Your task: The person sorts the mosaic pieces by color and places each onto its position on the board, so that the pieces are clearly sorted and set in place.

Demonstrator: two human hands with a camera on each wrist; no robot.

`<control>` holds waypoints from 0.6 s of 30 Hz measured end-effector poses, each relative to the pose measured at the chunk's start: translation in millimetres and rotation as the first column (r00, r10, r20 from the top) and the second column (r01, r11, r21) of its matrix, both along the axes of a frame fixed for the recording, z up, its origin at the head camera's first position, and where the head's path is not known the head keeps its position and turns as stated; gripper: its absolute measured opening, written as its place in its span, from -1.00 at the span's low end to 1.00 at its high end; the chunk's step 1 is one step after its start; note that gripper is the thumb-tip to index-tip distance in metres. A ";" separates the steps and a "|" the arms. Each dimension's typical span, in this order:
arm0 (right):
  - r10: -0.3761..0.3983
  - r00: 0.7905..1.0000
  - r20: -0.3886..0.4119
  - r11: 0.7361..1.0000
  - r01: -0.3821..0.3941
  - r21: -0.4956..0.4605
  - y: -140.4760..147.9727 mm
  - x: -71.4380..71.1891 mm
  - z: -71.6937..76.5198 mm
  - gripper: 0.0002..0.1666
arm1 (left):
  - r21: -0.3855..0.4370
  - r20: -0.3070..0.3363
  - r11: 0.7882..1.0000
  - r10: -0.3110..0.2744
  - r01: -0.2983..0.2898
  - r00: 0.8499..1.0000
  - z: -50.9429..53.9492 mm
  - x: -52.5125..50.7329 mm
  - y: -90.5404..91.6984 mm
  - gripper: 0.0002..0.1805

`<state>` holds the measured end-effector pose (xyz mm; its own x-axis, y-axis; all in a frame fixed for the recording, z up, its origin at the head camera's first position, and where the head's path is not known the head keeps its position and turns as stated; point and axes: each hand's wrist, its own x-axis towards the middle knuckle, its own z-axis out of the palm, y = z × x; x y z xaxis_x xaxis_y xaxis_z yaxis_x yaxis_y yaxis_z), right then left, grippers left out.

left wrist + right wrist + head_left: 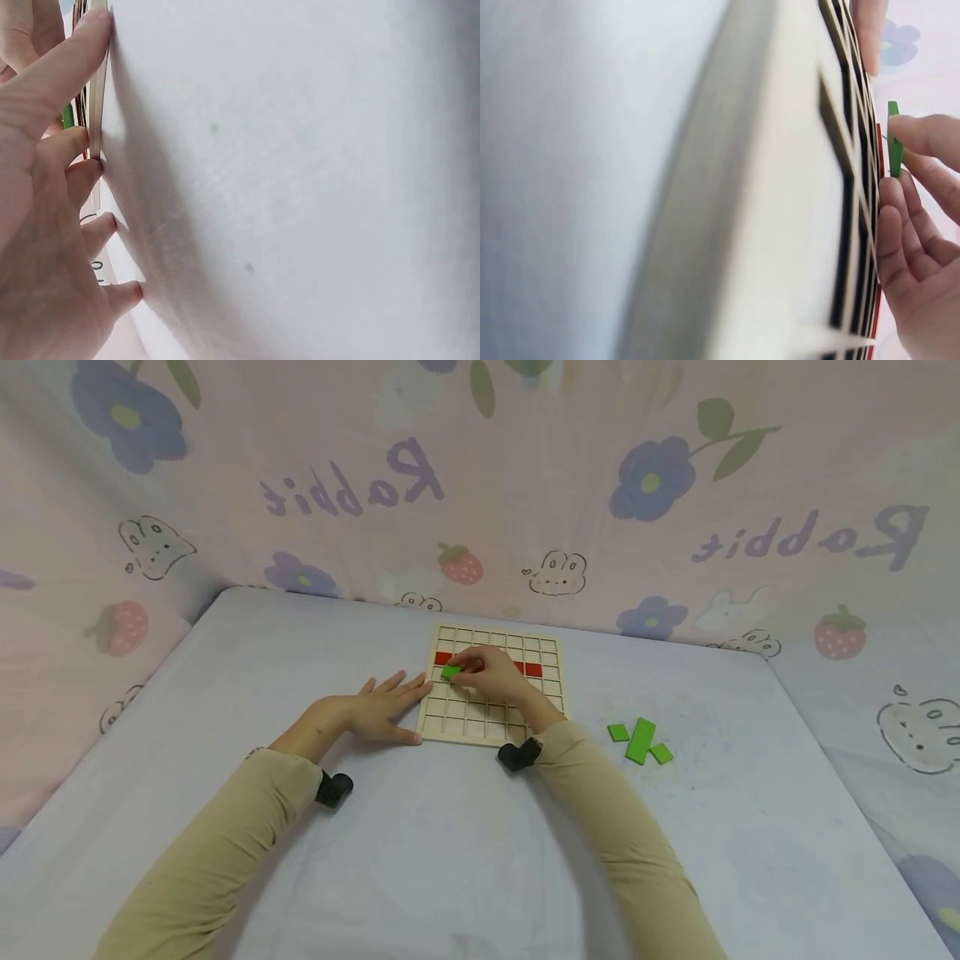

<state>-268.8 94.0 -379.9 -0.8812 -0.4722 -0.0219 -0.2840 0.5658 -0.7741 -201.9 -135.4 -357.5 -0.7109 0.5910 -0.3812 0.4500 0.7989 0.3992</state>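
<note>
A wooden grid board (453, 727) lies on the table, with red tiles (533, 670) in one row of its cells. Above the board's left side my right hand (491, 675) pinches a small green tile (450, 672) between thumb and fingers. In the right wrist view the green tile (894, 142) stands on edge in the fingertips, close to the red row. My left hand (385, 707) lies spread on the table, its fingertips touching the board's left edge. The left wrist view shows the left thumb and fingers (56, 82) along that edge. Part of the red row is hidden behind the right hand.
Right of the board lie a long green tile (640, 741) and two small green squares (618, 732), close together on the white tabletop (420, 860). A printed curtain (480, 502) hangs behind the table. Each wrist wears a black camera (519, 755).
</note>
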 end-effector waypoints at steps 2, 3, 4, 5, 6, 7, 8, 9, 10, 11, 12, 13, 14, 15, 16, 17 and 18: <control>-0.005 1.000 0.003 1.000 0.005 0.004 -1.7 0.5 0.4 -0.67 | 0.003 0.003 1.000 0.001 -0.001 1.000 -0.1 -0.3 -0.1 -0.02; -0.008 1.000 0.004 1.000 0.008 0.006 -2.4 1.0 0.6 -0.67 | 0.005 0.005 1.000 0.003 -0.003 1.000 -0.3 -0.5 -0.2 -0.01; -0.010 1.000 0.006 1.000 0.010 0.005 -3.1 1.3 0.7 -0.67 | 0.005 0.008 1.000 0.003 -0.003 1.000 -0.5 -0.8 -0.3 -0.01; -0.012 1.000 0.006 1.000 0.012 0.006 -3.7 1.6 0.9 -0.67 | 0.007 0.009 1.000 0.004 -0.004 1.000 -0.6 -1.1 -0.5 -0.01; -0.011 1.000 0.006 1.000 0.011 0.007 -4.3 2.1 1.3 -0.67 | 0.007 0.011 1.000 0.006 -0.006 1.000 -0.6 -1.2 -0.5 -0.01; -0.011 1.000 0.004 1.000 0.011 0.010 -4.9 2.3 1.5 -0.68 | 0.007 0.012 1.000 0.007 -0.007 1.000 -0.7 -1.3 -0.5 -0.01; -0.010 1.000 0.004 1.000 0.010 0.012 -5.5 2.6 1.8 -0.67 | 0.006 0.013 1.000 0.007 -0.008 1.000 -0.8 -1.3 -0.5 -0.01; -0.009 1.000 0.005 1.000 0.009 0.013 -6.0 2.9 2.0 -0.67 | 0.007 0.015 1.000 0.009 -0.009 1.000 -0.7 -1.3 -0.4 -0.01; -0.010 1.000 0.007 1.000 0.010 0.013 -6.5 2.9 1.9 -0.67 | 0.007 0.016 1.000 0.010 -0.010 1.000 -0.6 -1.3 -0.5 0.00; -0.009 1.000 0.007 1.000 0.009 0.013 -7.1 3.1 2.1 -0.67 | 0.007 0.017 1.000 0.011 -0.011 1.000 -0.5 -1.2 -0.4 0.00; -0.009 1.000 0.008 1.000 0.009 0.014 -7.8 3.2 2.1 -0.67 | 0.008 0.018 1.000 0.012 -0.012 1.000 -0.5 -1.2 -0.4 0.00; -0.010 1.000 0.009 1.000 0.010 0.015 -8.4 3.2 1.9 -0.67 | 0.008 0.018 1.000 0.012 -0.012 1.000 -0.5 -1.1 -0.4 0.00; -0.011 1.000 0.010 1.000 0.011 0.015 -9.0 3.2 1.8 -0.67 | 0.009 0.018 1.000 0.013 -0.013 1.000 -0.5 -1.0 -0.5 0.00; -0.012 1.000 0.009 1.000 0.012 0.015 -9.6 3.2 1.5 -0.67 | 0.011 0.017 1.000 0.012 -0.013 1.000 -0.7 -1.0 -0.5 0.00; -0.012 1.000 0.007 1.000 0.012 0.017 -10.2 3.2 1.2 -0.67 | 0.011 0.017 1.000 0.012 -0.012 1.000 -0.9 -0.9 -0.6 0.00; -0.012 1.000 0.006 1.000 0.012 0.019 -10.6 3.3 1.1 -0.68 | 0.012 0.017 1.000 0.011 -0.011 1.000 -1.0 -0.7 -0.6 0.00; -0.010 1.000 0.004 1.000 0.010 0.021 -11.0 3.3 0.7 -0.68 | 0.013 0.017 1.000 0.010 -0.010 1.000 -1.2 -0.6 -0.6 -0.01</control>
